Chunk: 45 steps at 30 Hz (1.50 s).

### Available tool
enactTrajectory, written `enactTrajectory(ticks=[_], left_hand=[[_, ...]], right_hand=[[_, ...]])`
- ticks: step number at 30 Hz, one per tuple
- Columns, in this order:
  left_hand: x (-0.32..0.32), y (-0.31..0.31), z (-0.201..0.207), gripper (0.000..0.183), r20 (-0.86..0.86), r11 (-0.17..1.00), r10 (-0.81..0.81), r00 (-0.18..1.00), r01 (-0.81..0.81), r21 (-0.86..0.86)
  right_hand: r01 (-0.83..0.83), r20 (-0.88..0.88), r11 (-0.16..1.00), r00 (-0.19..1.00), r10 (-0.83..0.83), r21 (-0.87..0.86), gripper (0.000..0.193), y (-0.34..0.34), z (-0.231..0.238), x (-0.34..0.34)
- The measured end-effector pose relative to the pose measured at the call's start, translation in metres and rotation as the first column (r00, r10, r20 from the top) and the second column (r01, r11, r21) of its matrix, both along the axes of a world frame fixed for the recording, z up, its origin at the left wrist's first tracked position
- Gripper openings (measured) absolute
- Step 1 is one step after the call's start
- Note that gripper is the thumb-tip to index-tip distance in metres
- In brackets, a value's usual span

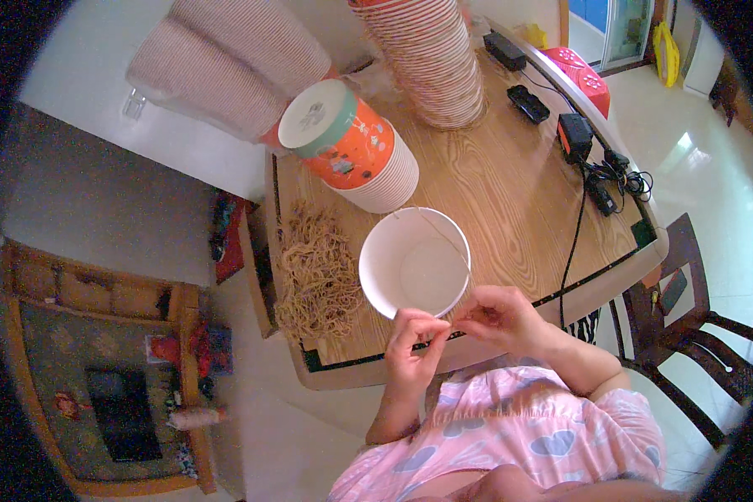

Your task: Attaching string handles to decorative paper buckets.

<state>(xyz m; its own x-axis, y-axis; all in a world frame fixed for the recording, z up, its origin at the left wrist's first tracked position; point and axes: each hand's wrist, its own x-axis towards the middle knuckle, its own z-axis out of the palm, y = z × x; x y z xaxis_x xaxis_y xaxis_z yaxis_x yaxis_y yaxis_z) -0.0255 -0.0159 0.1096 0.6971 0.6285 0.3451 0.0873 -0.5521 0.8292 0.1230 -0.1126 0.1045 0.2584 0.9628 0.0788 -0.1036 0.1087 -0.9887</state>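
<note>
Head view: I see the left hand (413, 341) and right hand (504, 318) together, each pinched narrow; what sits between them is too small to tell. The white bucket (414, 266) stands mouth-up on the table (519, 209) at their eleven o'clock, a thin strand (445, 234) crossing its mouth toward the right hand. Tan cords (315, 274) lie heaped at the bucket's nine o'clock.

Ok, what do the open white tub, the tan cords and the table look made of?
Tub: probably coated paper, smooth white inside with a thin rim.
Cords: likely twisted paper or jute, matte, kinked strands.
Table: wood or wood-look laminate, satin; visible grain can't settle it.
</note>
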Motion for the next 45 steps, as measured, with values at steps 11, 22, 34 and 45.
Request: enactTrajectory(ticks=[11, 22, 34, 45], left_hand=[[-0.018, 0.002, -0.023, 0.015, -0.209, 0.794, 0.045, 0.977, 0.092, 0.600], [-0.014, -0.010, -0.024, 0.013, -0.264, 0.797, -0.028, 0.964, 0.181, 0.576], [-0.031, 0.003, -0.027, 0.024, -0.222, 0.821, -0.027, 0.975, 0.149, 0.551], [-0.027, 0.000, -0.025, 0.012, -0.216, 0.815, -0.061, 0.974, 0.174, 0.553]], right_hand=[[-0.226, 0.799, 0.955, 0.602, -0.017, 0.190, 0.007, 0.021, 0.018, 0.028], [-0.404, 0.890, 0.914, 0.433, 0.141, 0.052, 0.010, 0.016, -0.002, 0.038], [-0.359, 0.853, 0.927, 0.513, 0.101, 0.106, 0.009, 0.012, -0.002, 0.041], [-0.376, 0.905, 0.924, 0.414, 0.096, 0.074, 0.019, 0.025, -0.009, 0.015]])
